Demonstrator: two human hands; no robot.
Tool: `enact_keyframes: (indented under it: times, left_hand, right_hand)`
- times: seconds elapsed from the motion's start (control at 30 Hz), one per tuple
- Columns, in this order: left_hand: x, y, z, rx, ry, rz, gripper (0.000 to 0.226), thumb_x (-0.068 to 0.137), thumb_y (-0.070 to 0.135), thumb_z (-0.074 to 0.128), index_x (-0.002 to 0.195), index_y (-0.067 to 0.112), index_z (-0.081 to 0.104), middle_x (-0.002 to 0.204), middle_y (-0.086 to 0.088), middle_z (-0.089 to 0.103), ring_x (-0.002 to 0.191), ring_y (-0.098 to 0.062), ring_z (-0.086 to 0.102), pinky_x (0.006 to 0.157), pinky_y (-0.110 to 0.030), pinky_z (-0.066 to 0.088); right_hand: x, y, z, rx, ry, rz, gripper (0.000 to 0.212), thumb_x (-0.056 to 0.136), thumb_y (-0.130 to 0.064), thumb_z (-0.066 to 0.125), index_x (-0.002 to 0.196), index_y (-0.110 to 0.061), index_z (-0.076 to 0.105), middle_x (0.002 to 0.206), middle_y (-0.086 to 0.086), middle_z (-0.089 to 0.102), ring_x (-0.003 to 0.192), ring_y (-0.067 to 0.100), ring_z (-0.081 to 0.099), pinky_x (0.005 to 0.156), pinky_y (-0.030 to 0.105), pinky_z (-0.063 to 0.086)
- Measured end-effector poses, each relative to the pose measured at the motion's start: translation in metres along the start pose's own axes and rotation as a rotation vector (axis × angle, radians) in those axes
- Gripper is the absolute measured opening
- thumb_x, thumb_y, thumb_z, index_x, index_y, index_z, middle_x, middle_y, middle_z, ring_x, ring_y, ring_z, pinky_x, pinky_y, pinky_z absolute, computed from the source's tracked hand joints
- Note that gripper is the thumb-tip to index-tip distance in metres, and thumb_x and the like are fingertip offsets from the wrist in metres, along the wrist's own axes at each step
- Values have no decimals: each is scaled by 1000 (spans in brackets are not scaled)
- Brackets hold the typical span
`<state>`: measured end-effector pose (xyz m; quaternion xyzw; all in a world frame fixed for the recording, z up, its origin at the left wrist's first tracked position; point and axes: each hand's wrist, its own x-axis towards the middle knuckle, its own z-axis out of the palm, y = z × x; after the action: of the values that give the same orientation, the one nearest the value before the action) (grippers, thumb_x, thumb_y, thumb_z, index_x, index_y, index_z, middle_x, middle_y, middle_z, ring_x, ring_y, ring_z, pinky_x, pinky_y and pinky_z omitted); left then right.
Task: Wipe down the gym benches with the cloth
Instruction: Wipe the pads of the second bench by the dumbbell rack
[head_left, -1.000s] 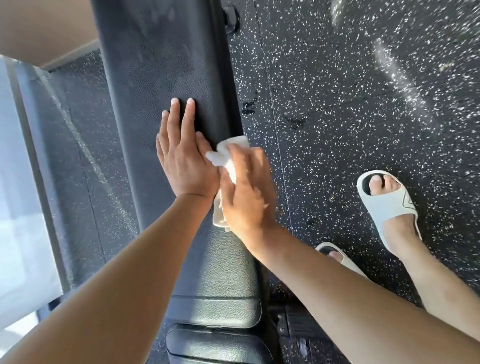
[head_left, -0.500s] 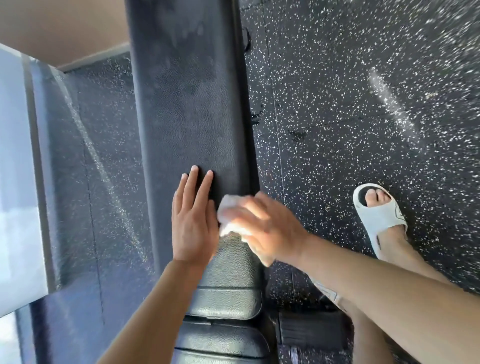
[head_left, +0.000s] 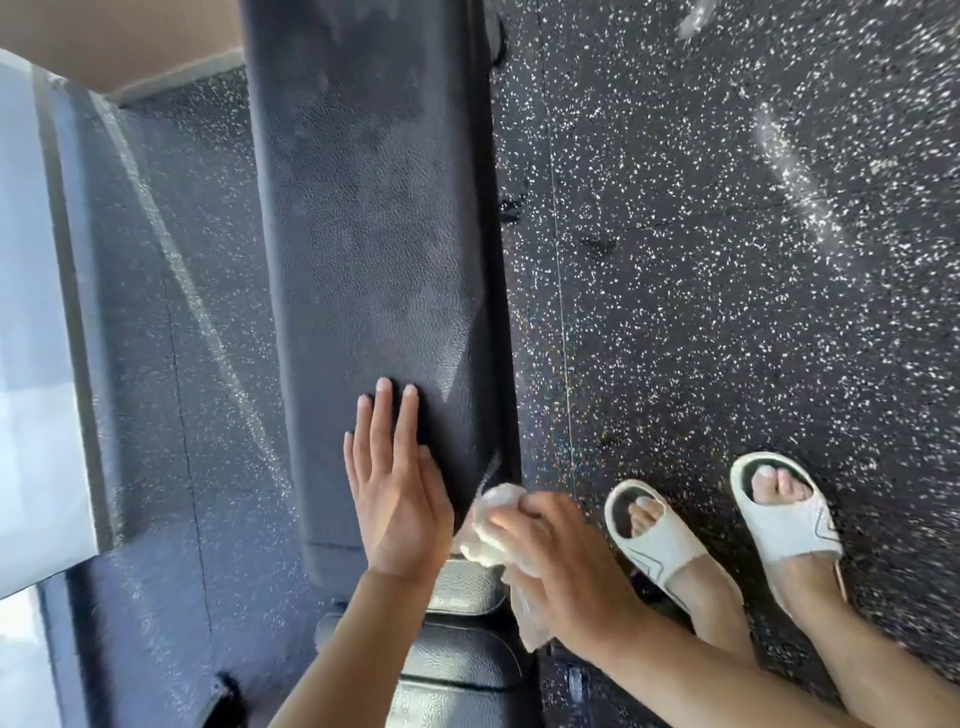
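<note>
A long black padded gym bench (head_left: 374, 249) runs away from me up the middle of the head view, its surface showing dull smeared patches. My left hand (head_left: 397, 488) lies flat on the near end of the long pad, fingers straight and pointing away. My right hand (head_left: 561, 566) grips a crumpled white cloth (head_left: 493, 525) at the pad's near right corner, right beside the left hand. A tail of the cloth hangs below the right palm. Shorter seat pads (head_left: 462, 654) of the bench lie under both wrists.
Black rubber floor (head_left: 727, 260) with white speckles surrounds the bench. My two feet in white slide sandals (head_left: 660, 540) (head_left: 779, 514) stand just right of the bench. A pale wall and window strip (head_left: 36, 312) border the left side.
Both hands have slid toward me along the pad. The right hand with the cloth moved to the pad's right edge. My feet now stand side by side.
</note>
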<state>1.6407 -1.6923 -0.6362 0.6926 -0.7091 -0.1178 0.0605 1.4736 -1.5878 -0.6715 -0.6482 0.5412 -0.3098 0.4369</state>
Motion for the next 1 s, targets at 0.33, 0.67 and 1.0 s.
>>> enact_keyframes:
  times: [0.33, 0.67, 1.0]
  left_hand:
    - [-1, 5, 10, 27, 62, -9, 57, 103, 15, 36, 159, 15, 44, 171, -6, 33, 160, -27, 24, 128, -55, 22]
    - [-2, 5, 10, 33, 72, -7, 57, 104, 19, 33, 159, 15, 44, 171, -6, 32, 160, -30, 25, 127, -56, 23]
    - [-4, 4, 12, 38, 72, -22, 58, 103, 19, 35, 161, 21, 41, 172, -1, 30, 161, -26, 22, 127, -56, 22]
  right_hand:
    - [193, 23, -32, 375, 541, 478, 33, 108, -23, 44, 136, -10, 54, 131, 6, 56, 121, 20, 55, 107, 40, 45]
    - [-2, -41, 36, 555, 420, 617, 31, 112, -20, 41, 134, -40, 47, 127, -14, 56, 117, 5, 57, 94, 9, 40]
    - [35, -20, 37, 489, 466, 631, 22, 107, -28, 41, 125, -37, 50, 122, -14, 58, 116, 4, 57, 98, 16, 41]
